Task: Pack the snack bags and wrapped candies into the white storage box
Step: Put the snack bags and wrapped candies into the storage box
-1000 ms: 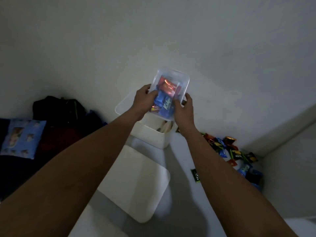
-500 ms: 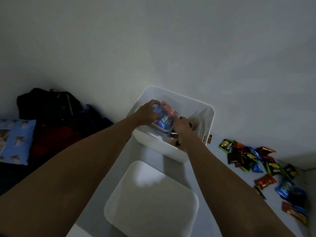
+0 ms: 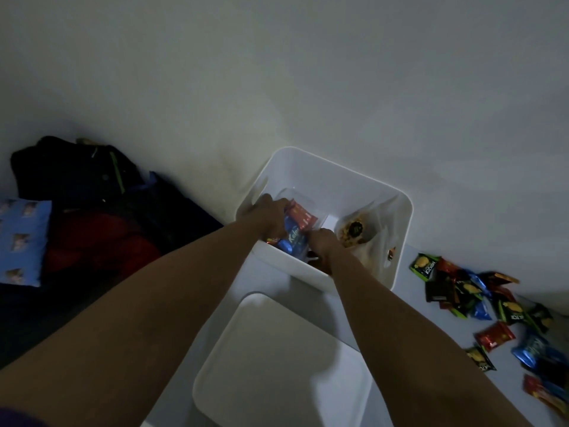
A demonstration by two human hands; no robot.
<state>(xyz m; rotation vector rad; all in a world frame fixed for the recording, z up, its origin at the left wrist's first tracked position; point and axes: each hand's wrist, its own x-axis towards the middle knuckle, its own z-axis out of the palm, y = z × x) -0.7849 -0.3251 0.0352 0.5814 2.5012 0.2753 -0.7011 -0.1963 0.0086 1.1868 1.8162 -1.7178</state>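
White storage box (image 3: 397,241) stands by the wall. Inside it, the left hand (image 3: 271,218) and the right hand (image 3: 323,243) both grip a clear container (image 3: 317,208) of wrapped candies (image 3: 295,229). Loose snack bags (image 3: 468,291) lie right of the box.

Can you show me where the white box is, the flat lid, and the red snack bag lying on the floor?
white box (image 3: 345,167), head view, its far rim.
flat lid (image 3: 283,365), head view, its middle.
red snack bag (image 3: 495,336), head view, its middle.
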